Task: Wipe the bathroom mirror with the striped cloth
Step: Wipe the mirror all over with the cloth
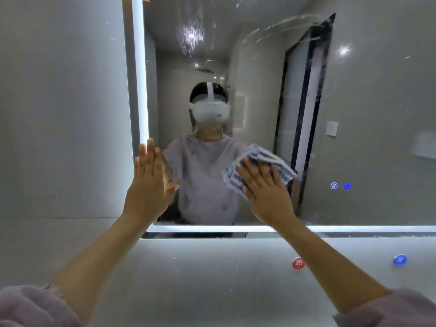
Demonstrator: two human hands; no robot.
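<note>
Grey-tiled bathroom, large backlit wall mirror (354, 114). Our right hand (266, 192) presses the folded blue-and-white striped cloth (259, 159) flat to the glass; streaks lie above and rightward. Left hand (148, 182) flat-fingered, empty, bracing.

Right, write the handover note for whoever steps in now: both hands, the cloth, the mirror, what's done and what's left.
Left hand: open, with the fingers flat against the mirror near its lit left edge; it holds nothing.
Right hand: open, with spread fingers pressing the striped cloth onto the lower middle of the glass.
Done: wiping is under way. How much of the glass is already clean cannot be told.
Left: an arc of wet streaks at the upper right and droplets at the upper middle. Probably work upward next, taking care around the lit touch buttons at the lower right.
</note>
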